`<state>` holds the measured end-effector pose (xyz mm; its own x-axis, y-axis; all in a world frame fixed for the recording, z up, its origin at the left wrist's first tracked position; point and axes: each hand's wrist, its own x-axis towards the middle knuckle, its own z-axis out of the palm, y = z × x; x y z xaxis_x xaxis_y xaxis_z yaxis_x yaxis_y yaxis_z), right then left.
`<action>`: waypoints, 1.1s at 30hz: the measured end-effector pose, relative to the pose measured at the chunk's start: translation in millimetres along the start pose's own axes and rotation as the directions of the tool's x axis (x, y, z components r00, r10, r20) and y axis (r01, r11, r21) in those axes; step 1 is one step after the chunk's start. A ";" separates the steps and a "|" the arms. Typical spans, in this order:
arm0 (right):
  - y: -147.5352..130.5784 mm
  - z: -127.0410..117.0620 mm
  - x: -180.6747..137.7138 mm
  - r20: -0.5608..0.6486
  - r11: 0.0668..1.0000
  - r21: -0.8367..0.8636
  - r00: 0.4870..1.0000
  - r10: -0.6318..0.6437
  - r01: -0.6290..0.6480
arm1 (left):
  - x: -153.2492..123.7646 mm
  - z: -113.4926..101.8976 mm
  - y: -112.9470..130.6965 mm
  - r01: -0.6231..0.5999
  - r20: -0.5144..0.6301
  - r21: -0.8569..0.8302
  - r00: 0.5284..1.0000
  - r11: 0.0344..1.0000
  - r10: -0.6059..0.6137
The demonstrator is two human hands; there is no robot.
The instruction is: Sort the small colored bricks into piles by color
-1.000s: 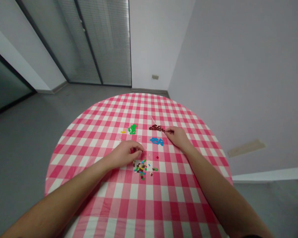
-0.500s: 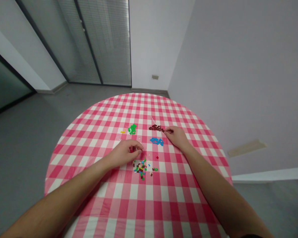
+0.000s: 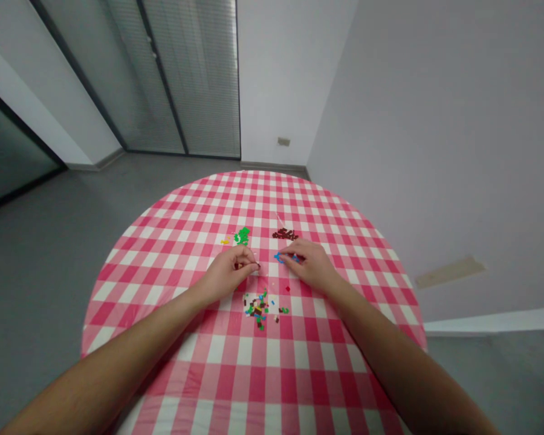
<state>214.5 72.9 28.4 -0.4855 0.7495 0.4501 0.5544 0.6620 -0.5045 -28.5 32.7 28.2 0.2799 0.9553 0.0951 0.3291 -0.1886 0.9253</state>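
My left hand is raised a little over the table, thumb and forefinger pinched on a small dark brown brick. Right of it, my right hand hovers at the blue bricks, partly covering them. Its thumb and forefinger are apart, with blue showing between them, and I see nothing held. Just beyond that hand lies a heap of dark brown bricks. Nearer to me, a mixed scatter of tiny bricks in several colours lies below my left hand.
Green bricks form a pile past my left hand, with a few yellow bricks beside it. A single red brick lies near the mixed scatter. The round table wears a red and white checked cloth. A wall rises on the right.
My right hand has moved from the edge of the brown heap left and nearer to me, over the blue bricks, and its fingers have parted. My left hand has shifted slightly upward.
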 end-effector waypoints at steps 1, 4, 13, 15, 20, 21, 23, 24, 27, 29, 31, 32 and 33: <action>-7.7 3.0 -1.6 0.024 0.998 0.041 0.998 -0.053 0.052 | -0.4 0.5 0.2 -0.008 0.004 -0.005 1.000 1.000 0.008; -23.1 10.8 -4.9 0.082 0.990 0.090 0.990 -0.117 0.109 | -1.9 1.7 0.7 -0.019 0.021 -0.012 1.000 1.000 0.020; -21.0 22.1 -6.8 0.206 0.988 0.015 0.967 -0.151 0.151 | -3.2 5.4 -3.8 -0.007 0.032 0.010 0.999 1.000 0.007; -22.4 22.4 -7.0 0.210 0.991 0.017 0.969 -0.133 0.133 | -4.0 5.6 -4.3 -0.005 0.056 0.015 0.998 1.000 0.004; -27.0 19.3 -6.5 0.228 0.993 0.036 0.967 -0.113 0.108 | -5.1 5.2 -4.6 -0.013 0.096 0.027 0.995 1.000 0.011; -27.4 18.7 -6.4 0.232 0.993 0.046 0.965 -0.121 0.113 | -5.0 5.2 -4.4 -0.013 0.099 0.027 0.995 1.000 0.010; -27.9 17.9 -6.3 0.235 0.991 0.067 0.964 -0.126 0.113 | -4.9 5.4 -3.4 -0.011 0.097 0.033 0.995 0.999 0.008; -28.3 17.8 -6.4 0.233 0.991 0.076 0.965 -0.123 0.108 | -4.8 5.5 -2.5 -0.010 0.096 0.036 0.995 0.999 0.006; -30.2 18.0 -6.7 0.222 0.992 0.092 0.969 -0.109 0.090 | -4.8 5.6 1.7 -0.007 0.107 0.038 0.994 0.999 0.003; -30.7 17.3 -6.3 0.212 0.992 0.096 0.972 -0.097 0.078 | -4.8 5.3 4.7 -0.011 0.105 0.044 0.995 0.999 0.006; -27.4 14.6 -4.9 0.176 0.996 0.076 0.982 -0.067 0.054 | -4.8 4.4 6.6 -0.023 0.085 0.066 0.996 0.998 0.017; -23.6 12.1 -3.7 0.147 0.998 0.052 0.988 -0.035 0.027 | -4.8 3.8 6.9 -0.029 0.072 0.082 0.997 0.996 0.023; -18.0 9.0 -2.3 0.112 1.000 0.016 0.994 0.010 -0.012 | -4.7 3.1 6.7 -0.034 0.061 0.096 0.998 0.995 0.029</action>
<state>199.6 59.4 29.8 -0.5528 0.7516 0.3598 0.5488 0.6533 -0.5216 -24.8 26.2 32.9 0.3435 0.9339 0.0991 0.4044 -0.2423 0.8819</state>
